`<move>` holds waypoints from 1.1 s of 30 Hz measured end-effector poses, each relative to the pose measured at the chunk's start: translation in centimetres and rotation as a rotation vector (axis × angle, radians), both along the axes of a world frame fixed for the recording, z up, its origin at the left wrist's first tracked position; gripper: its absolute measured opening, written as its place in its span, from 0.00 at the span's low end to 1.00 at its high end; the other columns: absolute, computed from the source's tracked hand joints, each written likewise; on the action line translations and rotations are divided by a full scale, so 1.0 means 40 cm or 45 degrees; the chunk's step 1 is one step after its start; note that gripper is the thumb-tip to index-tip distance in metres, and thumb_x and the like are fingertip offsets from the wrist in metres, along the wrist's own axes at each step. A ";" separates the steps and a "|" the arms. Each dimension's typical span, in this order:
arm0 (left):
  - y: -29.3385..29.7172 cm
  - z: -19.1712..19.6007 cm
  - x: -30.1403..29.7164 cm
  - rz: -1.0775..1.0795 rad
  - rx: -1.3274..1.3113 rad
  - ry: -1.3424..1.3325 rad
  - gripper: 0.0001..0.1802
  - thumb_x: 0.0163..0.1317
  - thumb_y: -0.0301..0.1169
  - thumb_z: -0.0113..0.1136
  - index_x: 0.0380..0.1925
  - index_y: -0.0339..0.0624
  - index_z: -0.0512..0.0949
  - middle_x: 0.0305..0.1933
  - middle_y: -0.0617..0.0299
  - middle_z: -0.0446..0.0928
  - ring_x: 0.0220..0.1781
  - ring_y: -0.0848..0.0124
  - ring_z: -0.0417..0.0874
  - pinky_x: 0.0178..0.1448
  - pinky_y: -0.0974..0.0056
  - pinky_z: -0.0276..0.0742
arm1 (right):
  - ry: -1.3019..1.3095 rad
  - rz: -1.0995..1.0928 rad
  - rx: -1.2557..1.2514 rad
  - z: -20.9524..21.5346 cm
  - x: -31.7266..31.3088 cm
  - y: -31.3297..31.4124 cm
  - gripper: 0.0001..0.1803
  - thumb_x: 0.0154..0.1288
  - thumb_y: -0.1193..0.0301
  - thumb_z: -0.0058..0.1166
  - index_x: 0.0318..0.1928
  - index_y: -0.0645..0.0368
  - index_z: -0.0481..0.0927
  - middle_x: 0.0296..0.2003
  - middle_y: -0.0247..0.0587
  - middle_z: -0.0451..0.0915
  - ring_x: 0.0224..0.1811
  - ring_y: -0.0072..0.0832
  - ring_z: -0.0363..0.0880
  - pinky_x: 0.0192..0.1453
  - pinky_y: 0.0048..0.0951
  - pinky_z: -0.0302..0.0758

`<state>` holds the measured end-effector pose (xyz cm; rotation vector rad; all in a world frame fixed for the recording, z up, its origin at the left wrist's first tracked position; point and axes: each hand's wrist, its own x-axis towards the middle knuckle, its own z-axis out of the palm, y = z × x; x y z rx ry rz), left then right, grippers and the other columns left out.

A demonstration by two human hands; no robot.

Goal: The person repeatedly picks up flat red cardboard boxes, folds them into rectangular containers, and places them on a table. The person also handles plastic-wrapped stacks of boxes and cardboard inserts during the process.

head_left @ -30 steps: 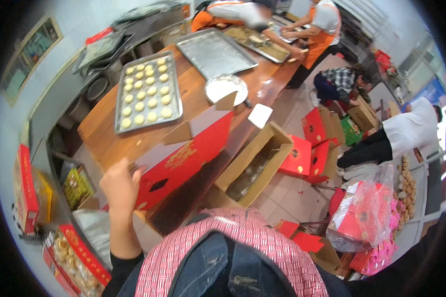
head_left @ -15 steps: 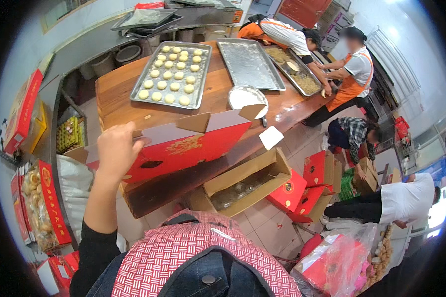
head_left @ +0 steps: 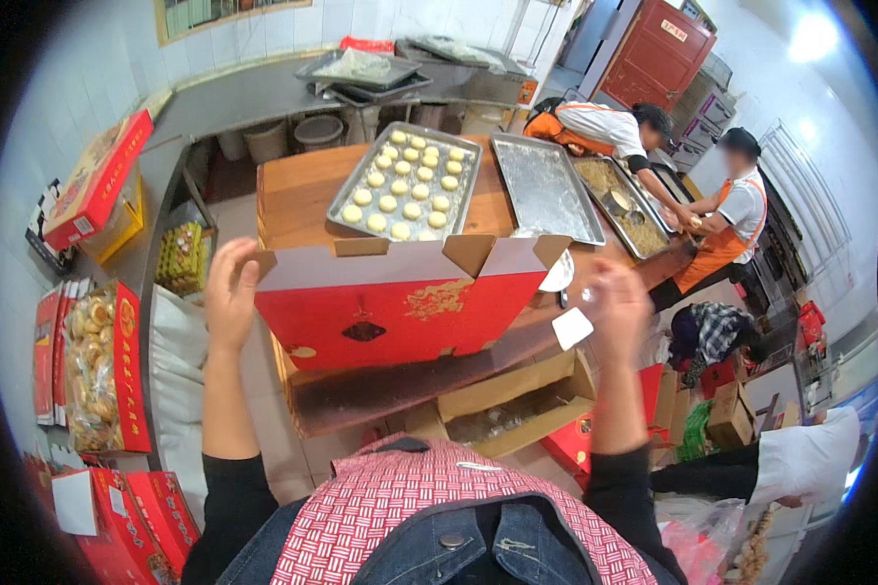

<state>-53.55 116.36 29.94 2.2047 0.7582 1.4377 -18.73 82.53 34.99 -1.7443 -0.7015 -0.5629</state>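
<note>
A red cardboard box (head_left: pixel 390 317) with gold print stands in front of me at the near edge of the wooden table, its pale top flaps raised. My left hand (head_left: pixel 230 292) is at the box's left end, thumb apart from the curved fingers; whether it touches the corner is unclear. Beyond the box's right end, my right hand (head_left: pixel 617 307) is raised and smeared by motion, so its grip does not show. A small white card-like square (head_left: pixel 573 329) appears beside it. Behind the box lies a metal tray (head_left: pixel 341 212) with several round pale dough pieces.
An empty floured tray (head_left: pixel 546 185) lies right of the dough tray. Two people in orange aprons (head_left: pixel 727 234) work at a tray of brown crumbly filling (head_left: pixel 644 234). An open brown carton (head_left: pixel 507 390) sits below the table. Bagged buns (head_left: pixel 93 366) stand at left.
My left hand has let go of the box's top edge and opened beside its left end. My right hand has come into view. The view has shifted, and the box stands more upright.
</note>
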 end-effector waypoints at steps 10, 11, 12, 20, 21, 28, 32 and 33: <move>0.000 -0.071 0.009 -0.354 -0.572 -0.724 0.11 0.61 0.25 0.53 0.43 0.35 0.71 0.45 0.57 0.75 0.47 0.71 0.74 0.51 0.67 0.70 | 0.142 0.151 -0.330 -0.244 0.047 0.234 0.14 0.59 0.63 0.55 0.36 0.63 0.74 0.38 0.45 0.72 0.45 0.37 0.68 0.54 0.34 0.63; 0.013 -0.109 -0.006 -0.334 -0.704 -0.665 0.11 0.60 0.25 0.54 0.43 0.35 0.72 0.44 0.57 0.75 0.47 0.72 0.74 0.51 0.67 0.70 | -0.027 0.213 -0.382 -0.240 0.031 0.230 0.21 0.49 0.60 0.63 0.36 0.62 0.72 0.38 0.45 0.69 0.45 0.40 0.65 0.54 0.38 0.62; 0.018 -0.138 -0.013 -0.315 -0.835 -0.600 0.11 0.60 0.25 0.54 0.44 0.35 0.72 0.44 0.58 0.76 0.47 0.72 0.75 0.50 0.67 0.71 | -0.042 0.133 -0.443 -0.235 -0.010 0.238 0.32 0.42 0.57 0.68 0.42 0.64 0.69 0.41 0.48 0.65 0.47 0.42 0.63 0.54 0.40 0.61; -0.084 -0.206 -0.057 -0.313 -0.759 -0.650 0.10 0.57 0.20 0.54 0.40 0.34 0.74 0.39 0.60 0.77 0.41 0.71 0.76 0.50 0.66 0.71 | -0.013 -0.119 -0.312 -0.234 -0.099 0.275 0.48 0.38 0.54 0.69 0.52 0.69 0.56 0.64 0.68 0.43 0.67 0.54 0.46 0.66 0.47 0.50; -0.100 -0.200 -0.058 -0.333 -0.752 -0.673 0.10 0.57 0.19 0.54 0.40 0.34 0.74 0.39 0.60 0.77 0.41 0.71 0.76 0.50 0.66 0.71 | -0.011 -0.127 -0.379 -0.236 -0.104 0.276 0.46 0.40 0.60 0.66 0.54 0.71 0.55 0.63 0.70 0.44 0.67 0.56 0.46 0.66 0.50 0.48; -0.178 -0.126 0.008 -0.136 -0.847 -0.832 0.06 0.59 0.22 0.56 0.36 0.34 0.76 0.36 0.64 0.78 0.37 0.76 0.77 0.45 0.71 0.72 | 0.040 0.088 -0.372 -0.234 -0.120 0.261 0.43 0.41 0.76 0.49 0.60 0.73 0.47 0.60 0.68 0.53 0.65 0.61 0.50 0.69 0.49 0.47; -0.154 -0.145 0.042 -0.057 -0.827 -0.897 0.07 0.60 0.25 0.56 0.37 0.34 0.77 0.36 0.64 0.78 0.36 0.77 0.76 0.43 0.72 0.72 | -0.070 0.276 -0.443 -0.214 -0.145 0.201 0.39 0.41 0.80 0.46 0.59 0.71 0.54 0.57 0.64 0.60 0.62 0.59 0.56 0.67 0.45 0.54; -0.146 -0.140 0.059 0.026 -0.783 -0.794 0.09 0.61 0.27 0.55 0.38 0.33 0.77 0.37 0.62 0.78 0.37 0.76 0.76 0.42 0.71 0.72 | -0.078 0.313 -0.437 -0.204 -0.150 0.181 0.37 0.41 0.80 0.45 0.58 0.70 0.57 0.56 0.65 0.62 0.61 0.56 0.59 0.66 0.43 0.57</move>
